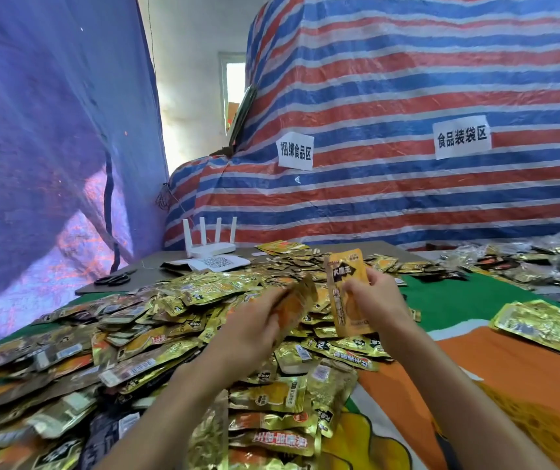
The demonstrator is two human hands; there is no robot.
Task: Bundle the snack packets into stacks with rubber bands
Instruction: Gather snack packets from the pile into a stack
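1. Nearest us, loose snack packets point(271, 398) are heaped on the desk's orange-and-green cloth point(475, 385). They face every way, and we see no band on any of them.
2. The left hand point(251, 327) is above the heap, its fingers point(273, 301) curled round a blurred packet point(300, 298). It could be more than one; the blur hides the count.
3. The right hand point(378, 300) is just beside it and apart from it. Its fingers pinch an upright orange packet point(343, 300), thumb on the printed face. It may be a thin stack, but we cannot count the layers.
4. At the right desk edge lies a gold cluster point(539, 323), well apart from the heap. We cannot tell whether it is banded.
5. Beyond the heap are black scissors point(115, 278), a white router point(210, 245) and a QR card point(219, 262). More packets point(509, 262) lie at the far right.
6. At the back is a striped tarp point(407, 96) with two paper signs point(294, 151), and on the left a blue tarp point(34, 130).
7. Progress, as we judge it: early. The hands are only collecting packets for one stack. No rubber bands are in view and no finished bundle is confirmed. Nearly the whole heap is left to stack and band.
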